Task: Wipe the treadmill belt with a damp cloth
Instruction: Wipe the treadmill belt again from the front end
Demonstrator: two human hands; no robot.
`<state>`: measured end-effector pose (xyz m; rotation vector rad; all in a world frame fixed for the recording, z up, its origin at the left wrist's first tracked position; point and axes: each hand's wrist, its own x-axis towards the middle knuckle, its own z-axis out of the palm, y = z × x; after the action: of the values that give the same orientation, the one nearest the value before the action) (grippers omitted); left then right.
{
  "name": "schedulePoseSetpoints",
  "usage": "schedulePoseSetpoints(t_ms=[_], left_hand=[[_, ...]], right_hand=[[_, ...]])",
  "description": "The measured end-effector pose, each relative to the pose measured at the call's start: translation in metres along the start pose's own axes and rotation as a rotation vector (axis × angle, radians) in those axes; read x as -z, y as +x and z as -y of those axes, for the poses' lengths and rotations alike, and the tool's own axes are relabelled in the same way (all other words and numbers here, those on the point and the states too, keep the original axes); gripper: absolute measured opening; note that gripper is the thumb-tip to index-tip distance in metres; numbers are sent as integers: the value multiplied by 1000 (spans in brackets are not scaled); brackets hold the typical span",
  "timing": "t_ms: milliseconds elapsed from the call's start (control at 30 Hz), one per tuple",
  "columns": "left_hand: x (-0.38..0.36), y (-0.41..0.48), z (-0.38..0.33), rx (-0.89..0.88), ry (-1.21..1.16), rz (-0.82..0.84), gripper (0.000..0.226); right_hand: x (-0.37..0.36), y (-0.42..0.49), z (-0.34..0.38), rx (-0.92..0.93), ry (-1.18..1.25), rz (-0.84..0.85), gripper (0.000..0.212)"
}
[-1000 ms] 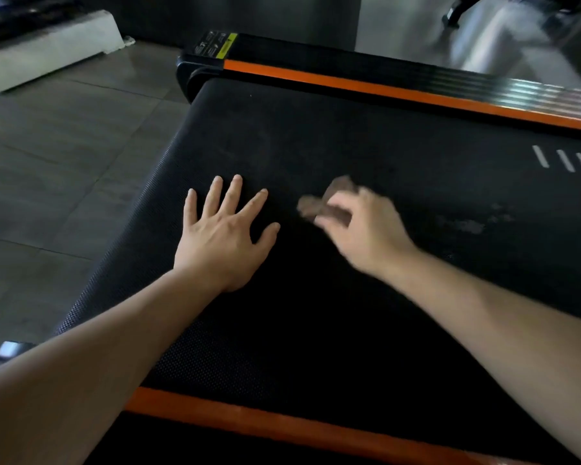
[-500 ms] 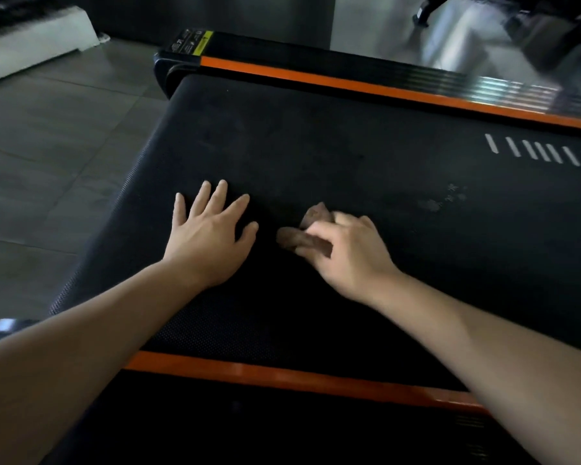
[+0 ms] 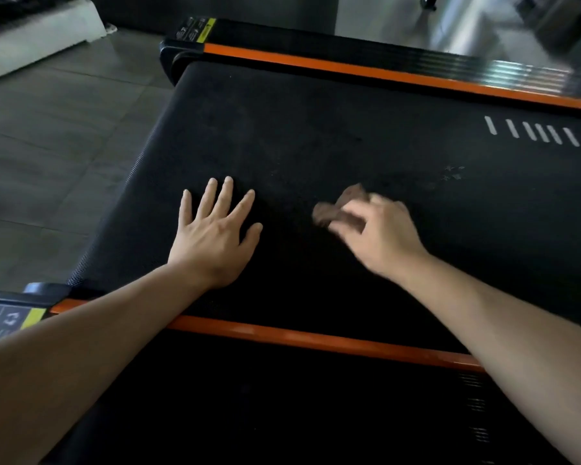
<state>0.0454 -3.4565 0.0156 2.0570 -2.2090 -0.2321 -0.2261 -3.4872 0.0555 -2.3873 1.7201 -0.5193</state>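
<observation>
Left hand laid flat, palm down, on black textured treadmill belt; fingers straight + spread, thumb out to side, gripping nothing. Right hand motion-blurred, fingers curled over small crumpled brown cloth, holding it vs. belt surface. Edge of cloth poking out past fingertips on hand's far-left side. Cloth on belt approx. mid-width, near left hand but apart from it, strip of bare belt betw. them. Dampness of cloth: can't tell.

Both forearms reaching in from bottom of view across near orange side rail. Far orange side rail along opposite edge of belt, w/ glossy black ribbed deck strip just beyond.

Row of slanted white dash markings printed on belt at right, well apart from cloth. Faint pale dusty specks on belt to right of right hand, betw. hand + dashes.

Yellow-and-black warning label on far-left corner cap. Grey-and-yellow label plate at near-left corner, just beside left forearm. Grey tiled floor left of treadmill, w/ white slab-like block on it at top left.
</observation>
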Motion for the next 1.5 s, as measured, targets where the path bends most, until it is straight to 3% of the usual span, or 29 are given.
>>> schedulePoseSetpoints(t_ms=[100,233,300,367,467,567,633,700,767,833,900,1100,1300,1500], left_hand=[[1,0,-1,13,10,18,68],[3,2,-4,26,24,41,69],[6,2,-4,37,34,72,71],[8,4,-4,63,41,102,73],[10,8,-19,158,36,147,72],[7,12,-38,244,37,148,73],[5,13,-43,264,53,136,73],[6,12,-43,279,59,138,73],[7,13,-43,284,63,145,73],[8,12,-44,282,61,153,73],[11,14,-48,292,31,150,73],[7,59,-79,185,-58,66,62],[4,96,-106,232,-161,52,58],[2,105,-110,204,-213,35,60]], right_hand=[[-2,-3,3,-119,24,-25,22],[0,-48,16,149,127,131,27],[0,-36,1,190,72,106,36],[1,-6,-19,73,-32,-39,35],[2,16,-36,-187,-59,-52,32],[0,-19,-14,61,28,-6,41],[7,-51,-5,245,130,136,40],[8,-41,-15,313,78,147,36],[2,-3,-35,203,-17,-6,38],[3,39,-57,-9,-68,-61,39],[-1,57,-66,-102,-17,-63,31],[-1,46,-62,189,120,49,21],[-11,165,-88,-161,24,-93,31],[-2,104,-61,99,118,107,16]])
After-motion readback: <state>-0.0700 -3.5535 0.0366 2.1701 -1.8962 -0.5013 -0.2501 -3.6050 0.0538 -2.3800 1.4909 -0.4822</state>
